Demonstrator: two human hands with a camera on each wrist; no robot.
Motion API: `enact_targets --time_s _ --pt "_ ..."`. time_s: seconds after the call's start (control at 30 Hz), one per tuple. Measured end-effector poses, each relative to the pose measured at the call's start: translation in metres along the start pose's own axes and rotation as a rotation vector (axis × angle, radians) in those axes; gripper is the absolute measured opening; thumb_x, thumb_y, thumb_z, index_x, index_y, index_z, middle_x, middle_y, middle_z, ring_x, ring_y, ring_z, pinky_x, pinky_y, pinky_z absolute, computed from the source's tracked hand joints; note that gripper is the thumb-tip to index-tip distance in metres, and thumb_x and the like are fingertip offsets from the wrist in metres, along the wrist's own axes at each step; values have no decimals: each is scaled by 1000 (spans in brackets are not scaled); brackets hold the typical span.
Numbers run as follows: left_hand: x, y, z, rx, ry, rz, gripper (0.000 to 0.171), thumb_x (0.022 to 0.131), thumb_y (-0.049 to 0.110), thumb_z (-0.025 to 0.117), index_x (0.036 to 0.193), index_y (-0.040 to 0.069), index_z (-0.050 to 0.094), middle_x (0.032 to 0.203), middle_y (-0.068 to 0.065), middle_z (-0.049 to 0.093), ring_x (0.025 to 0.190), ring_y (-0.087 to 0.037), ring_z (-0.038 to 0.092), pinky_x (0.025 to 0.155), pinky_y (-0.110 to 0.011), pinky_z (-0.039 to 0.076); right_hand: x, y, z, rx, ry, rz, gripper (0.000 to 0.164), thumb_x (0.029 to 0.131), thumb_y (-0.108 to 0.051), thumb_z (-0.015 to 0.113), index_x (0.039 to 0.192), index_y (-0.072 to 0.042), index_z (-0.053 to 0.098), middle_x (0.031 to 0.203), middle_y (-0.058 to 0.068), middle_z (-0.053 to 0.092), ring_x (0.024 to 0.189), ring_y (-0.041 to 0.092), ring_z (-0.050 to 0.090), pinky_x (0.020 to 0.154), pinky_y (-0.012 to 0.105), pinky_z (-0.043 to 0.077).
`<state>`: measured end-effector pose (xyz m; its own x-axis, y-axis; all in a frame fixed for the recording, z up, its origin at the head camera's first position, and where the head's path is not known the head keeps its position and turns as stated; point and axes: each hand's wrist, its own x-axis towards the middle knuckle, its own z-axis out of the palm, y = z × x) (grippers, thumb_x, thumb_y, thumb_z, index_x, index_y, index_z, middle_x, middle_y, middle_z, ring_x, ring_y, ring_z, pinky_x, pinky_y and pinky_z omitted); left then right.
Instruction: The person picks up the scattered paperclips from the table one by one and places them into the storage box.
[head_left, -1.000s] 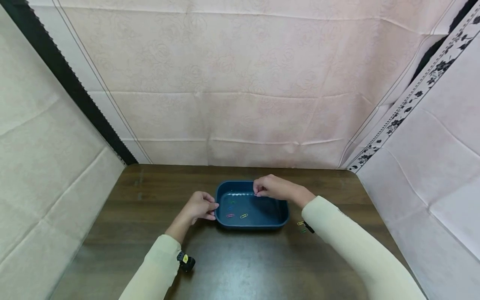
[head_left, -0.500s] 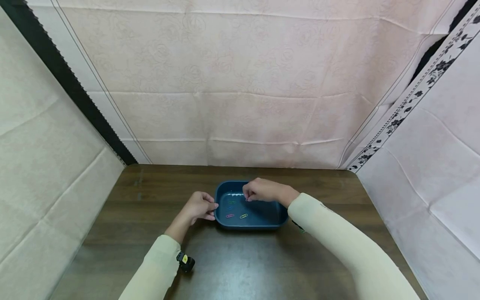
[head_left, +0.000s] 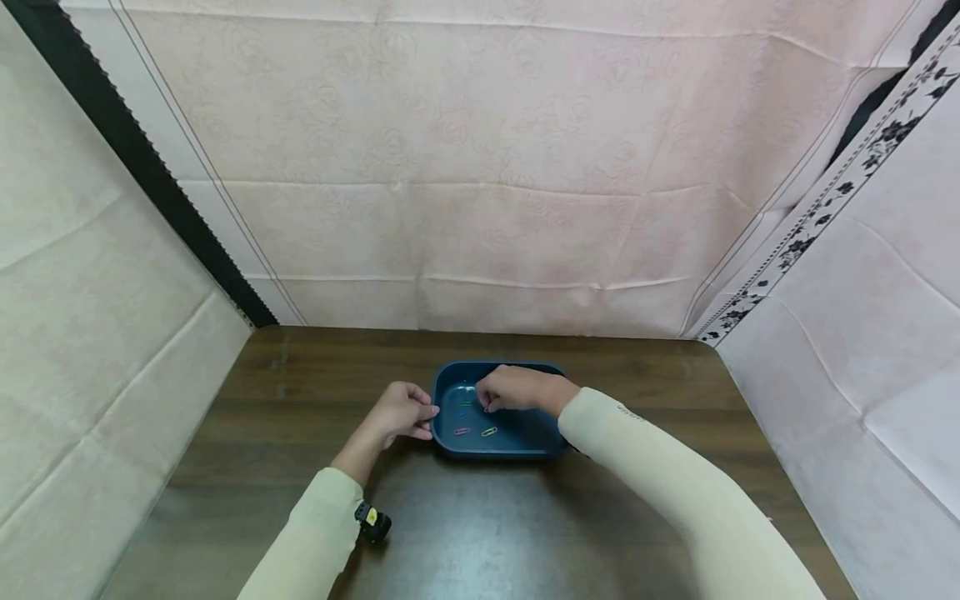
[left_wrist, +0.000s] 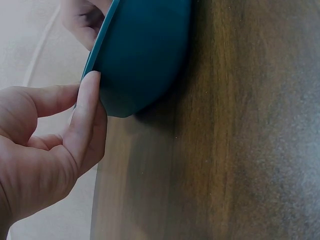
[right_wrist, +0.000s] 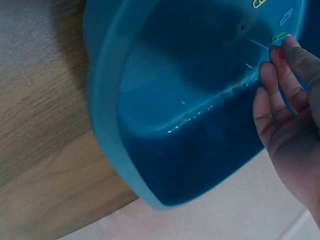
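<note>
A blue rectangular tray [head_left: 517, 454] sits on the table, with a pink paper clip [head_left: 461, 431], a yellow paper clip [head_left: 489, 432], a green paper clip [head_left: 465, 403] and a blue paper clip [right_wrist: 286, 16] inside, toward its left end. My left hand [head_left: 402, 412] pinches the tray's left rim between thumb and fingers, as the left wrist view confirms. Inside the tray my right hand [head_left: 517, 389] pinches another pink paper clip [right_wrist: 281, 53] at its fingertips, close beside the green one; most of that clip is hidden by the fingers.
The brown wooden table [head_left: 315, 433] ends at the back against a pale patterned cloth [head_left: 480, 233]. More cloth hangs on both sides. A small black camera [head_left: 372, 522] is strapped at the left wrist.
My right hand has moved left and lower into the tray from its back right, carrying the paper clip. Its sleeve now covers the clips seen on the table at right. The left hand stays put.
</note>
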<state>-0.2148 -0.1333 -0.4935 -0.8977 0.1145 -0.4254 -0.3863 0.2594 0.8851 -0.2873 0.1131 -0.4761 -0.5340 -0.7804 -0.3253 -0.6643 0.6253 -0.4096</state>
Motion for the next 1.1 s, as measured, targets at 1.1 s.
enact_targets --time_s 1.1 --pt "0 0 -1 3 -1 -9 16 98 4 69 109 -5 63 87 -18 62 66 -21 67 67 -35 67 18 -6 16 -38 -61 32 4 102 -19 67 102 -18 71 86 -4 64 76 9 60 74 21 55"
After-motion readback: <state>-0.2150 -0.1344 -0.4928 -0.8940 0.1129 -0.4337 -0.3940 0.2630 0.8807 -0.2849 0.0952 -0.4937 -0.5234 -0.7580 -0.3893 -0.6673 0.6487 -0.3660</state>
